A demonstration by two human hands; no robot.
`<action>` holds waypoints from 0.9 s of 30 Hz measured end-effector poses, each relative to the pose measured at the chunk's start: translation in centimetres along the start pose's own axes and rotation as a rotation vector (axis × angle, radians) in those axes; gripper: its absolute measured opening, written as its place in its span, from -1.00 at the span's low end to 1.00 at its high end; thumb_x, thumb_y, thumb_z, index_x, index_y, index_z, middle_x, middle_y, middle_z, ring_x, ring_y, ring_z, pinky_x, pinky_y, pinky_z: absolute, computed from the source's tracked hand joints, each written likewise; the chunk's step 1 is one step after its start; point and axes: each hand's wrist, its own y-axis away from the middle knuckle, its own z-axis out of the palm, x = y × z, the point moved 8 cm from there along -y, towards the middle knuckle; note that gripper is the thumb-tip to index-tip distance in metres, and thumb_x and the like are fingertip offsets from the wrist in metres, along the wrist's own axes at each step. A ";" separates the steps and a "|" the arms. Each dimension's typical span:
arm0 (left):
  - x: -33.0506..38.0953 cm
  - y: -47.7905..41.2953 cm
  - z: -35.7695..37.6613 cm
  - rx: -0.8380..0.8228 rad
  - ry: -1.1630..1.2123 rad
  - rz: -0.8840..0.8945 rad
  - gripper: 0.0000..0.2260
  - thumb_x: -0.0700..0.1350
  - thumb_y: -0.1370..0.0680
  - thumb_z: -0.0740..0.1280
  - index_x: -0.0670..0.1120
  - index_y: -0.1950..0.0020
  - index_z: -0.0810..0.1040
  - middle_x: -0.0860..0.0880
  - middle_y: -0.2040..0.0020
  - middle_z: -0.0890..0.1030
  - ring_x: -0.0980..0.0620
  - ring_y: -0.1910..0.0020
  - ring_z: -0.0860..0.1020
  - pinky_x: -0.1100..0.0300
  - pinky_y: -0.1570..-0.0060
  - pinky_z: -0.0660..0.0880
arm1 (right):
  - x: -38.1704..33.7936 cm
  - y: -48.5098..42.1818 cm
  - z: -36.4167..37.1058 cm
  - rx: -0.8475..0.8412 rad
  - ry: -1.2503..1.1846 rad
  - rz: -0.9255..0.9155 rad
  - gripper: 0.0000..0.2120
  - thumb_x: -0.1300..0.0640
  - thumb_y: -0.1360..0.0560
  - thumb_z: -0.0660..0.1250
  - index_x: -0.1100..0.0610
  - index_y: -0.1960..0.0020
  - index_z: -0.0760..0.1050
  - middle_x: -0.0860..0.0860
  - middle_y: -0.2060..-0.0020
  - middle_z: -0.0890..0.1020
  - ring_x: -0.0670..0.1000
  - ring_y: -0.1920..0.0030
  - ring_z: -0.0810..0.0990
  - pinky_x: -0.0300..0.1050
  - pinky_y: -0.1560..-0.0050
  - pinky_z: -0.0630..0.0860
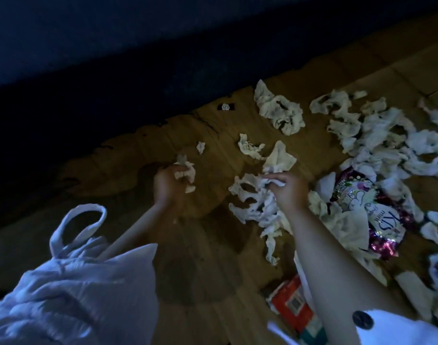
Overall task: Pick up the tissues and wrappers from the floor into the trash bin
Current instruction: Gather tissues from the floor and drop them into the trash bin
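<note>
Gathering in progress: left hand [168,183] clenched round a small tissue wad [187,173], right hand [290,192] pinching a ragged tissue bunch [250,202] just beside the purple wrapper [379,220]. Advise compacting both loads before lifting; bin not visible.

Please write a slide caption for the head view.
The left hand and right hand grip crumpled tissues over a littered wooden floor.

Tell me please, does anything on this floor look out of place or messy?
Yes. Crumpled tissues lie scattered over the wooden floor, thickest at the right, with a shiny purple wrapper among them. A small dark wrapper lies apart by the dark edge. The left hand and right hand each grip tissues.
</note>
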 end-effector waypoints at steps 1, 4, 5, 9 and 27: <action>0.2 1.3 1.1 -0.043 0.261 -0.082 -0.82 -0.25 -0.60 0.16 -0.14 -0.05 0.54 -0.23 -0.09 0.55 -0.09 0.01 0.56 0.01 -0.10 0.49 | 0.3 0.5 -1.4 0.034 -0.057 0.005 -0.76 0.35 -0.46 0.30 0.10 0.01 0.65 0.03 -0.11 0.64 0.08 -0.01 0.62 -0.24 0.11 0.46; 1.3 4.9 6.0 -0.223 0.504 -0.180 -0.76 -0.24 -0.62 0.08 -0.04 0.02 0.53 -0.10 -0.01 0.57 -0.02 0.06 0.56 0.11 0.03 0.53 | 1.6 2.6 -5.0 0.111 -0.096 0.001 -0.65 0.38 -0.46 0.27 0.02 -0.08 0.62 0.00 -0.17 0.59 0.13 0.15 0.61 -0.17 0.32 0.49; 2.1 6.1 7.8 -0.285 0.478 -0.145 -0.75 -0.26 -0.61 0.10 -0.02 -0.04 0.53 -0.05 -0.03 0.58 -0.02 0.02 0.57 0.13 0.04 0.55 | 2.2 3.5 -6.2 0.150 -0.098 0.009 -0.61 0.40 -0.46 0.27 0.00 -0.13 0.60 0.03 -0.20 0.57 0.11 0.05 0.61 -0.26 0.29 0.47; 2.3 8.5 14.1 -0.415 -0.294 0.233 -0.62 -0.19 -0.58 0.22 0.00 -0.40 0.38 -0.09 -0.39 0.41 -0.10 -0.39 0.36 0.18 -0.29 0.37 | 5.4 6.9 -10.0 0.278 -0.010 0.046 -0.55 0.43 -0.43 0.31 0.09 -0.25 0.52 0.11 -0.19 0.57 0.10 -0.19 0.53 -0.23 -0.02 0.39; -1.3 13.4 15.2 -0.358 -0.429 0.007 -0.67 -0.17 -0.50 0.35 -0.14 -0.27 0.51 -0.10 -0.33 0.46 -0.09 -0.33 0.41 0.36 -0.14 0.45 | 12.9 6.9 -9.0 0.128 0.073 0.329 -0.48 0.04 -0.37 0.48 0.14 -0.28 0.48 0.19 -0.32 0.36 0.18 -0.19 0.51 -0.22 0.15 0.43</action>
